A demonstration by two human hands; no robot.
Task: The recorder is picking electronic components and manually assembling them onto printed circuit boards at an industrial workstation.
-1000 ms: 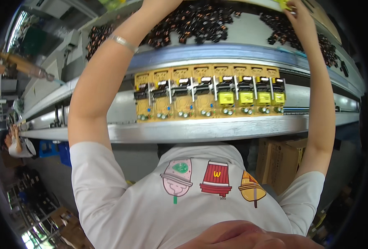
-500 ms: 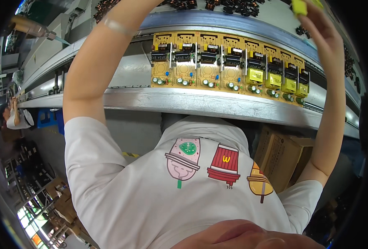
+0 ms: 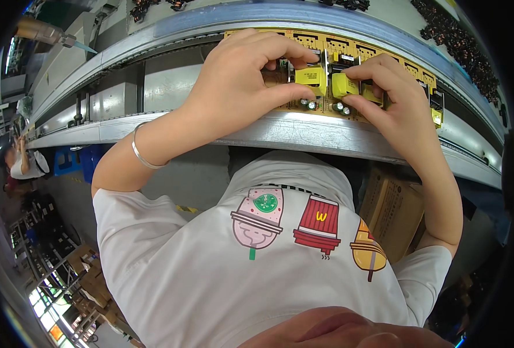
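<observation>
A panel of tan circuit boards (image 3: 294,111) lies between the metal rails, carrying black capacitors, metal plates and yellow-wrapped transformers. My left hand (image 3: 239,78) reaches over its left part, index finger behind and thumb in front of a yellow transformer (image 3: 309,77), closed on it. Just to the right, my right hand (image 3: 397,93) pinches a second yellow transformer (image 3: 344,85) between thumb and fingers; this one looks slightly tilted over the board. Another yellow transformer (image 3: 372,94) shows partly behind the right fingers. My hands hide much of the panel, so the seating of the held parts cannot be seen.
A metal front rail (image 3: 303,124) runs between me and the boards. Dark small components (image 3: 457,49) lie heaped beyond the far rail. A nozzle-tipped tool (image 3: 48,33) hangs at upper left. Cardboard boxes (image 3: 393,211) stand below the rail; another person (image 3: 28,162) is far left.
Both hands have come back from beyond the far rail down to the panel, each now on a yellow transformer. The panel has shifted slightly right.
</observation>
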